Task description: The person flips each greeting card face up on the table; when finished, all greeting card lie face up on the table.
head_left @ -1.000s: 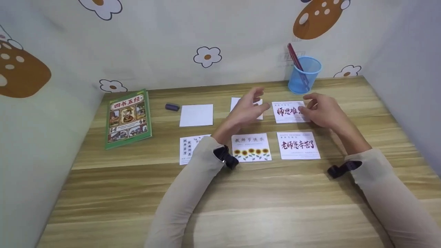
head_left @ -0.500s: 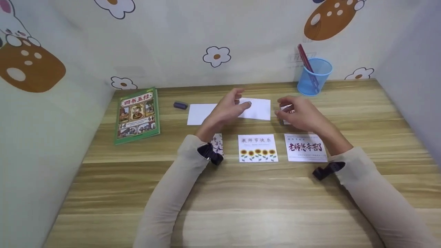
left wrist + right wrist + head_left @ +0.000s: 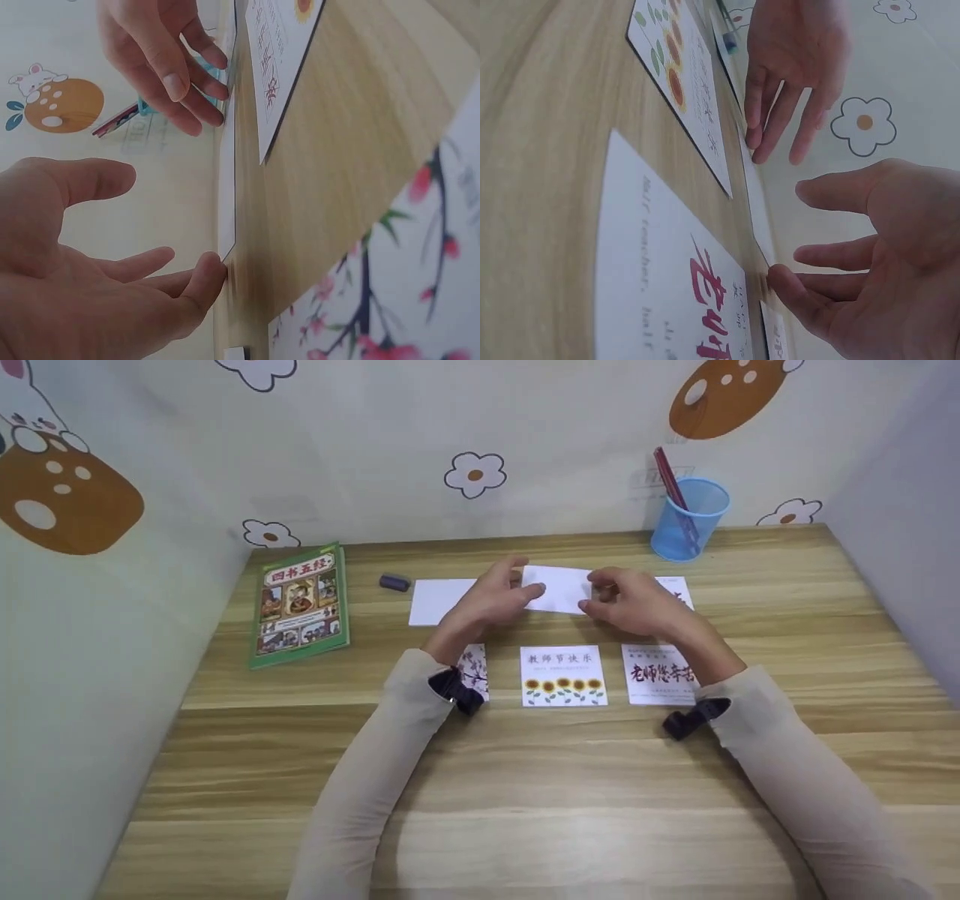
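Observation:
A blank white card (image 3: 559, 591) lies in the middle of the back row, between my two hands. My left hand (image 3: 495, 596) is at its left edge, with the little finger touching the table beside the card in the left wrist view. At the card's right edge is my right hand (image 3: 634, 601), its little fingertip low by the card corner in the right wrist view. Both thumbs stand apart from the other fingers, raised off the card. Another blank card (image 3: 439, 601) is partly behind my left hand. A card with red writing (image 3: 677, 591) is partly covered by my right hand.
The front row has a blossom card (image 3: 475, 671), a sunflower card (image 3: 564, 676) and a card with red characters (image 3: 660, 675). A green book (image 3: 300, 606) and a dark eraser-like block (image 3: 394, 582) lie left. A blue mesh cup (image 3: 690, 521) with pens stands back right.
My right hand has moved left from the red-writing card to the blank card's right edge, uncovering part of the red-writing card. My left hand has shifted slightly left relative to the cards.

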{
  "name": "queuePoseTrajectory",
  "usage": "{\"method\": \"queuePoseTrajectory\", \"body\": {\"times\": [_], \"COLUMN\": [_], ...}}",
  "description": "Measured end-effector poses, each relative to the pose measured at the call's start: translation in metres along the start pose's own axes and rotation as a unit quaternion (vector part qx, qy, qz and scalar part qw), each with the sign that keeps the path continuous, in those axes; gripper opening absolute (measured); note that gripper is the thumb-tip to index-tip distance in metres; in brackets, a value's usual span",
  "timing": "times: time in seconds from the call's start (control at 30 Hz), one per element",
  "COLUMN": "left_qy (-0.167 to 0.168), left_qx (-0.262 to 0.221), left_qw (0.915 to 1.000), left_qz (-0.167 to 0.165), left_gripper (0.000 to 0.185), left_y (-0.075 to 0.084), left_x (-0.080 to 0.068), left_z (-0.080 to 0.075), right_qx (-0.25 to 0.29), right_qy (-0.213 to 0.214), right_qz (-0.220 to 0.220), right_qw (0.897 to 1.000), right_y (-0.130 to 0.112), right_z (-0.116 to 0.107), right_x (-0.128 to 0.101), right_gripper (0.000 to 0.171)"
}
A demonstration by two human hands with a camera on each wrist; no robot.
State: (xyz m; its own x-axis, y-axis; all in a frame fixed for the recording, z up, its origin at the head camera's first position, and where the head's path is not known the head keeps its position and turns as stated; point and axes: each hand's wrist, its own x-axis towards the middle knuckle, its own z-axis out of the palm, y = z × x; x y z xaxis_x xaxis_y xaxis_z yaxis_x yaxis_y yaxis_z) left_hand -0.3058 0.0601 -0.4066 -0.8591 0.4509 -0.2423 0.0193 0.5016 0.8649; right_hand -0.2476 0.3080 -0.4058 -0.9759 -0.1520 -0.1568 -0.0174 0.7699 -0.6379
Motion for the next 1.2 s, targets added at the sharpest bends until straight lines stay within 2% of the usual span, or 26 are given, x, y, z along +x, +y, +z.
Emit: {"method": "queuePoseTrajectory", "body": {"times": [0.2,0.37,0.5,0.63,0.8,1.0,1.2], "left_qy": [0.007,0.003,0.011,0.015,0.014,0.009,0.019], "left_qx": [-0.004,0.013,0.003,-0.017,-0.004,-0.002,-0.035], "left_qw": [1.0000,0.9999,0.9999,0.9997,0.9996,0.9997,0.9990], "left_qz": [-0.003,0.004,-0.002,-0.010,-0.023,-0.022,-0.021], "left_gripper": [0.072,0.073,0.073,0.072,0.071,0.072,0.072], "left_y": [0.003,0.005,0.008,0.009,0.009,0.009,0.011], "left_x": [-0.002,-0.001,-0.001,0.000,0.000,-0.004,-0.002], "left_z": [-0.009,-0.015,-0.018,-0.010,0.011,0.018,0.018], "right_qx": [0.003,0.004,0.010,0.015,0.018,0.015,0.014], "right_qy": [0.001,-0.004,-0.011,-0.006,0.001,-0.003,-0.008], "right_qz": [-0.023,-0.019,-0.018,-0.006,0.007,-0.002,-0.003], "right_qw": [1.000,1.000,1.000,1.000,1.000,1.000,1.000], "right_y": [-0.009,-0.017,-0.021,-0.016,0.000,0.001,-0.001], "right_z": [-0.001,-0.002,-0.004,-0.004,0.002,0.004,0.001], "right_x": [0.010,0.017,0.021,0.015,-0.001,-0.002,-0.002], "right_gripper": [0.061,0.062,0.062,0.061,0.061,0.062,0.063]}}
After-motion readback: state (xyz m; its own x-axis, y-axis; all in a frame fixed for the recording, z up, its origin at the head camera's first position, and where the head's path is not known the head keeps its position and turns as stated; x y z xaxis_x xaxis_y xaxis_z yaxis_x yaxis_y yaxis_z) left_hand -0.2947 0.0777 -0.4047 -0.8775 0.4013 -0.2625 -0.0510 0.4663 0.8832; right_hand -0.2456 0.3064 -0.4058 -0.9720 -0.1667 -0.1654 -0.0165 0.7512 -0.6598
